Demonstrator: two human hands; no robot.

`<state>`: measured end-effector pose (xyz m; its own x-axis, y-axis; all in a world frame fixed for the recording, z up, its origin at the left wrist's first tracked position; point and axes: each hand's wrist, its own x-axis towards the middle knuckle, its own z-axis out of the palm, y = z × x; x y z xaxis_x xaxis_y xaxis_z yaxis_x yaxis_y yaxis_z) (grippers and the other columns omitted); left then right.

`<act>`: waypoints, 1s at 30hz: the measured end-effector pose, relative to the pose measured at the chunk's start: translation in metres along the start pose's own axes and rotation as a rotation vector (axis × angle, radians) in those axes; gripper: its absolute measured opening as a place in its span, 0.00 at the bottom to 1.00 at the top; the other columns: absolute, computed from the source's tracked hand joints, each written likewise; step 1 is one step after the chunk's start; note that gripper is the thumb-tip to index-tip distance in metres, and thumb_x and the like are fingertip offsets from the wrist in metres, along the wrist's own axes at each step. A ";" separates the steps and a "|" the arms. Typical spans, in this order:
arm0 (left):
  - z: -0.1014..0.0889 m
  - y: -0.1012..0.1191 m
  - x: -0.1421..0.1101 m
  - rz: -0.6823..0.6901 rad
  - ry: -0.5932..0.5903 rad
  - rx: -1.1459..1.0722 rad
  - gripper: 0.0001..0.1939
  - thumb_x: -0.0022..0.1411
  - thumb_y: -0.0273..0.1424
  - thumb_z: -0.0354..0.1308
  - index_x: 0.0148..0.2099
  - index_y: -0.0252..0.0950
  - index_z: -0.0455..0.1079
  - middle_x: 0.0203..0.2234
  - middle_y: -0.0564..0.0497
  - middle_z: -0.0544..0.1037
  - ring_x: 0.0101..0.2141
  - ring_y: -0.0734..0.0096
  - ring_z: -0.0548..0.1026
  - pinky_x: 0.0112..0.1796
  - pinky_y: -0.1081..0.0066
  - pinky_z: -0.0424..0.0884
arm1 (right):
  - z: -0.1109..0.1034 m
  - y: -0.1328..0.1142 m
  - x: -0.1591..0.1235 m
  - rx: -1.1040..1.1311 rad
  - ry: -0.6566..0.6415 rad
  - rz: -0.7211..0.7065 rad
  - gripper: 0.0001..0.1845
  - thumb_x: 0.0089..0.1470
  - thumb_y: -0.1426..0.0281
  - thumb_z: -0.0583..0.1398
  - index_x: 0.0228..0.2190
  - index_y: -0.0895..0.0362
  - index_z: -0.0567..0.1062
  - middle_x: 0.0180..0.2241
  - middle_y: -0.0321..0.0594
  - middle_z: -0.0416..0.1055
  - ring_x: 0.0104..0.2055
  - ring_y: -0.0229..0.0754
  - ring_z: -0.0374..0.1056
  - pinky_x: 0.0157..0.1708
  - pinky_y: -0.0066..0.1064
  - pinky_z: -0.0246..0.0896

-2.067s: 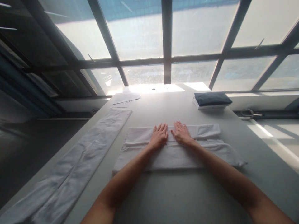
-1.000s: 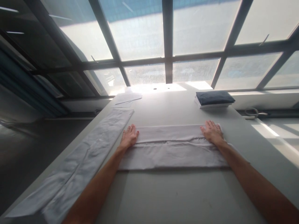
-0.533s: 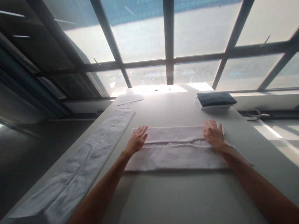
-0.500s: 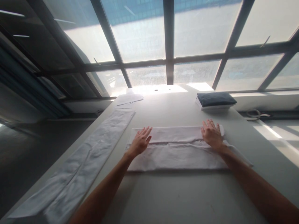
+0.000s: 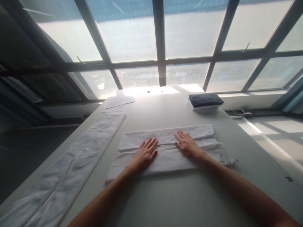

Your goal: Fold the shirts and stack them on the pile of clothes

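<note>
A white folded garment (image 5: 132, 138) lies flat across the table in front of me, with a lengthwise seam where its two edges meet near the middle. My left hand (image 5: 145, 154) rests flat on its left-centre part, fingers stretched toward the seam. On the right-centre part lies my right hand (image 5: 187, 144), palm down with the fingers spread. Neither hand grips the cloth. At the right end the garment narrows into a loose, crumpled corner. What kind of garment it is, I cannot tell.
Along the table's left side stretches a long folded white cloth (image 5: 78, 160). Paper sheets (image 5: 119, 101) lie at the far left. A folded dark blue cloth (image 5: 205, 100) tops a stack with white cloth at the far right. The white table (image 5: 151, 201) reaches toward large windows.
Both hands have moved inward along the garment, the right hand farther to the left, and now lie closer together. The view has shifted, and the garment sits slightly tilted.
</note>
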<state>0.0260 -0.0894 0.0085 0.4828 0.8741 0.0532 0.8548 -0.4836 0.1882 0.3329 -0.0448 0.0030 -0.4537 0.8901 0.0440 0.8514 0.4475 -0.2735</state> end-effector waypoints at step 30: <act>0.002 -0.003 0.003 0.001 0.018 0.015 0.30 0.78 0.45 0.39 0.76 0.42 0.50 0.73 0.51 0.52 0.72 0.58 0.48 0.69 0.51 0.46 | -0.033 0.158 -0.016 -0.057 0.066 0.704 0.34 0.71 0.56 0.40 0.72 0.53 0.53 0.75 0.50 0.41 0.76 0.57 0.34 0.68 0.67 0.30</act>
<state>0.0257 -0.0853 0.0061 0.4807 0.8740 0.0709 0.8568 -0.4854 0.1738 0.4835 0.0143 -0.0096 0.2245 0.9722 -0.0663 0.9500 -0.2335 -0.2075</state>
